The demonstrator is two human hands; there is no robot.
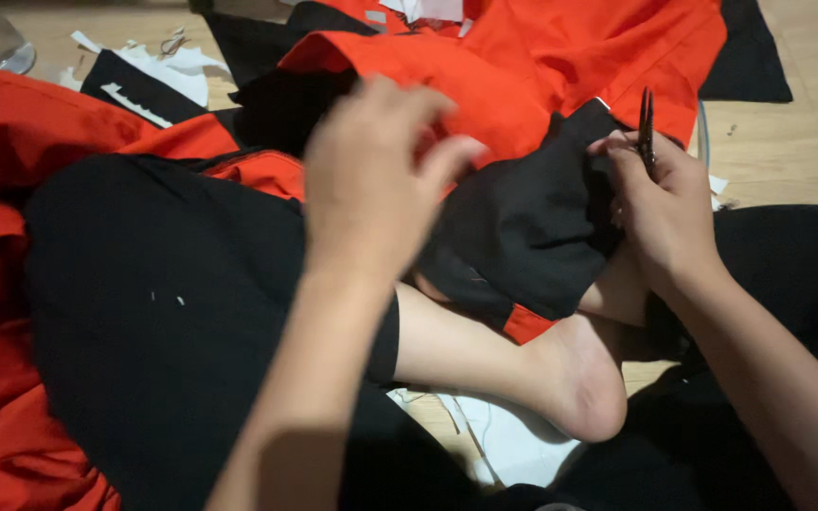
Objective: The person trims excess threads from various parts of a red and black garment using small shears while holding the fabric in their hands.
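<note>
My left hand [376,175] is raised over a black and red garment piece [523,232] that lies across my crossed legs; its fingers are bent and blurred, touching the cloth's left edge. My right hand [665,213] pinches the black cloth's right edge and also holds small dark scissors [647,132], whose blades point up, closed. A bare foot [570,378] rests under the cloth.
Red and black fabric [523,57] is piled ahead on the wooden floor [797,142]. More red cloth [2,284] lies at my left. White scraps [168,71] lie at the upper left and white pieces [513,440] under my foot.
</note>
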